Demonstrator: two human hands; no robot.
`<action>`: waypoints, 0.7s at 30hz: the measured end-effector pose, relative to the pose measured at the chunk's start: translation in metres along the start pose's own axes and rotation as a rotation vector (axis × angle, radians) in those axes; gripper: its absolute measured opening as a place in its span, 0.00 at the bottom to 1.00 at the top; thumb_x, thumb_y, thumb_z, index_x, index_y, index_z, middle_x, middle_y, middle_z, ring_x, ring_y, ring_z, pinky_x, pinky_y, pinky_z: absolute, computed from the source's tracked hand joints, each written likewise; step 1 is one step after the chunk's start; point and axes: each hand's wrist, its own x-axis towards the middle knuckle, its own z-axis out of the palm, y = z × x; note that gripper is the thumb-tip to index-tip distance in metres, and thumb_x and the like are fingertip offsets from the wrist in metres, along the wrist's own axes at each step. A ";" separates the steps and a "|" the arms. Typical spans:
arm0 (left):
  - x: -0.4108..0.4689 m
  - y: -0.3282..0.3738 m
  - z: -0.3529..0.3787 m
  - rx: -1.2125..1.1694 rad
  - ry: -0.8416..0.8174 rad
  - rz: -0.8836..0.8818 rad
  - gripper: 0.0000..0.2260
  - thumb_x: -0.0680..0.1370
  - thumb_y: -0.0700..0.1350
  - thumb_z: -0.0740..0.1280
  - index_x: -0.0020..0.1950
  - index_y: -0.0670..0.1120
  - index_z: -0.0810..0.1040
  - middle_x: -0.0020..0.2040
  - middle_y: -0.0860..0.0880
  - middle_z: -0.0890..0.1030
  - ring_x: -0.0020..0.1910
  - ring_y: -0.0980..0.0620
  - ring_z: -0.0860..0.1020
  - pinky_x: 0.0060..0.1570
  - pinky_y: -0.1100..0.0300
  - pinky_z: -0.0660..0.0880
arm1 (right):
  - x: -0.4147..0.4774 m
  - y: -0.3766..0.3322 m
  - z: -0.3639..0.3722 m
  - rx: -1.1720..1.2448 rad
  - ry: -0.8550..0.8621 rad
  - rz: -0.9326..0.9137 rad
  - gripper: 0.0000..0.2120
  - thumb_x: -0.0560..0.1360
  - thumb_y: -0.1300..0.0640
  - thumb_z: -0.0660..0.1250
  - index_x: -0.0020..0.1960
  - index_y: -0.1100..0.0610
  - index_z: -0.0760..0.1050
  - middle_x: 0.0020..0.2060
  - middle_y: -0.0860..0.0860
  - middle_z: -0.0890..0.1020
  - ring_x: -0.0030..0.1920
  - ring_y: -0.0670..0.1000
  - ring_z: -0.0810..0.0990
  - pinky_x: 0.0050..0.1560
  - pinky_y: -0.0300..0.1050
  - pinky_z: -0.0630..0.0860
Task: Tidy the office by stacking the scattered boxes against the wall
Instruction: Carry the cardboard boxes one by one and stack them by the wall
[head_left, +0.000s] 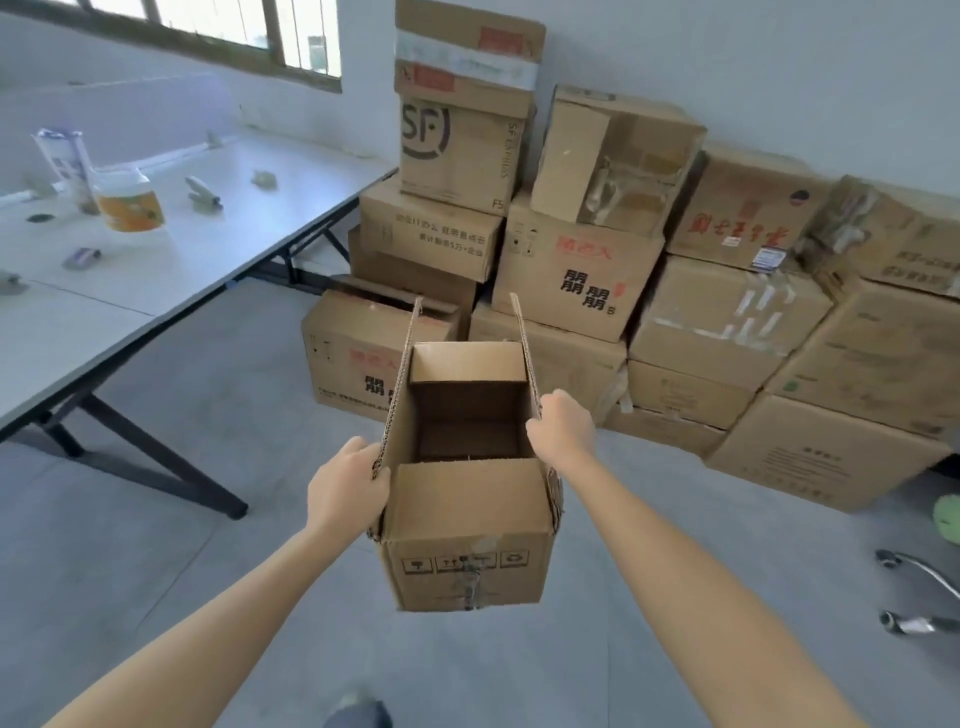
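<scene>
Open box (467, 525) carried by side flaps, left grip (347, 487), right grip (563, 425) pinching; flaps may tear, box drops before stack (597, 270).

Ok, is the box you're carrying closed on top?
No, the carried box has its top flaps open, the left hand and right hand each gripping a side flap.

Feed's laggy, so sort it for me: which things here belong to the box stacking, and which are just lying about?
Job: open box, gripped by left hand and right hand; stacked boxes against the wall.
Lying about: desk, orange-labelled jar, chrome chair legs.
</scene>
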 end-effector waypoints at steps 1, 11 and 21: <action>0.017 -0.008 0.003 -0.011 0.018 -0.023 0.17 0.78 0.38 0.58 0.30 0.47 0.59 0.33 0.51 0.63 0.29 0.52 0.62 0.28 0.59 0.57 | 0.021 -0.010 0.005 -0.001 -0.004 -0.010 0.18 0.76 0.64 0.57 0.31 0.56 0.55 0.43 0.53 0.66 0.50 0.58 0.75 0.41 0.43 0.62; 0.226 -0.062 -0.004 -0.061 0.136 -0.117 0.16 0.77 0.37 0.58 0.30 0.46 0.60 0.33 0.51 0.63 0.29 0.54 0.61 0.27 0.61 0.55 | 0.231 -0.130 0.036 -0.034 -0.014 -0.133 0.15 0.73 0.65 0.58 0.31 0.57 0.57 0.42 0.53 0.68 0.41 0.55 0.68 0.40 0.44 0.62; 0.369 -0.079 0.010 -0.144 0.170 -0.149 0.05 0.79 0.42 0.60 0.47 0.42 0.75 0.38 0.51 0.68 0.41 0.49 0.70 0.33 0.60 0.63 | 0.401 -0.194 0.043 -0.056 0.053 -0.295 0.07 0.73 0.64 0.59 0.36 0.62 0.66 0.38 0.55 0.66 0.39 0.55 0.67 0.38 0.44 0.60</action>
